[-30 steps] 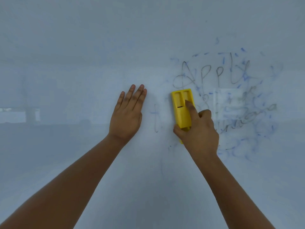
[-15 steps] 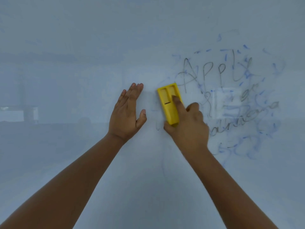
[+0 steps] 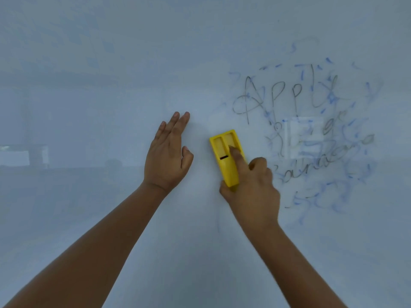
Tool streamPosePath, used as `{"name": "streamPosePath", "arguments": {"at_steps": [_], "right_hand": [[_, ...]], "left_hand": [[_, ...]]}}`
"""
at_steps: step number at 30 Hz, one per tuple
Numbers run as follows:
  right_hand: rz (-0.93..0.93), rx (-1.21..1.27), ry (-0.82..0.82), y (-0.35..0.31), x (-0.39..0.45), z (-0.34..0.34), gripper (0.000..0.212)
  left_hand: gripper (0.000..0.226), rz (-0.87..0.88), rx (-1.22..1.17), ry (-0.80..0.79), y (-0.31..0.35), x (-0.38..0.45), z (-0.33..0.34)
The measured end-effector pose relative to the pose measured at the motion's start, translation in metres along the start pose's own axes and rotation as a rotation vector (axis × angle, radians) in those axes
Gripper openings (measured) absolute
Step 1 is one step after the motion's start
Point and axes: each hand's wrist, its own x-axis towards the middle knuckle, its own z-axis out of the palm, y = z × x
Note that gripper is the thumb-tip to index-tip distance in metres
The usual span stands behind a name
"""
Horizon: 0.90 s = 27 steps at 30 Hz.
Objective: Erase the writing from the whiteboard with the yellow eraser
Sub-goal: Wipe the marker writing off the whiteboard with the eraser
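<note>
Whiteboard (image 3: pixel 111 52) fills the whole frame, pale blue-grey and glossy, with dim reflections along the left edge. Centre frame, just right of the middle, sits the yellow eraser (image 3: pixel 225 155), long side running up and slightly left, pressed flat against the board. Two recessed panels show at its upper end, with a small dark slot below the left one.

Gripping it from below is the right hand (image 3: pixel 252 190): index finger (image 3: pixel 236 155) laid along the eraser's back, thumb hooked at the lower left corner, the other fingers curled on the right side. That's a closed, firm hold on the eraser's lower half, which the hand hides.

Right of the eraser lies the writing (image 3: pixel 289 94), thin grey marker script reading "Apply" in the upper right, with more looping grey lines below it, too smeared to read. Blue smudges and flecks (image 3: pixel 333 207) scatter all around those letters, down to the mid-right of the frame. A bright rectangular reflection (image 3: pixel 305 138) sits among the strokes. The eraser is just left of the nearest grey stroke, not on it.

Left of the eraser, clear of it, the left hand (image 3: pixel 166 158) rests open on the board, fingers together pointing up, thumb out to the side, holding nothing. Both bare forearms reach up from the bottom corners.
</note>
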Motion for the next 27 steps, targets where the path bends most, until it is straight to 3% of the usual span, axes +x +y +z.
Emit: {"name": "streamPosePath", "arguments": {"at_steps": [3,7,13,18,21,27], "right_hand": [[-0.069,-0.001,-0.089,-0.018,-0.035,0.017,0.082],[-0.021,0.016,-0.192,0.015,-0.069,0.019,0.086],[0.148,0.062,-0.041,0.042,-0.036,0.009,0.077],[0.06,0.088,-0.177,0.011,-0.08,0.033,0.08],[0.116,0.103,-0.23,0.038,-0.103,0.033,0.092],[0.326,0.11,-0.051,0.091,-0.067,0.011,0.079]], "left_hand": [[0.059,-0.002,0.028,0.023,0.0,0.0,0.001],[0.054,0.001,0.071,0.013,0.001,0.0,0.002],[0.053,0.153,0.366,-0.094,-0.005,-0.006,0.01],[0.058,0.111,0.417,-0.133,-0.003,-0.009,0.011],[0.058,0.086,0.424,-0.128,-0.001,-0.012,0.012],[0.057,0.043,0.451,-0.114,0.002,-0.015,0.014]]}}
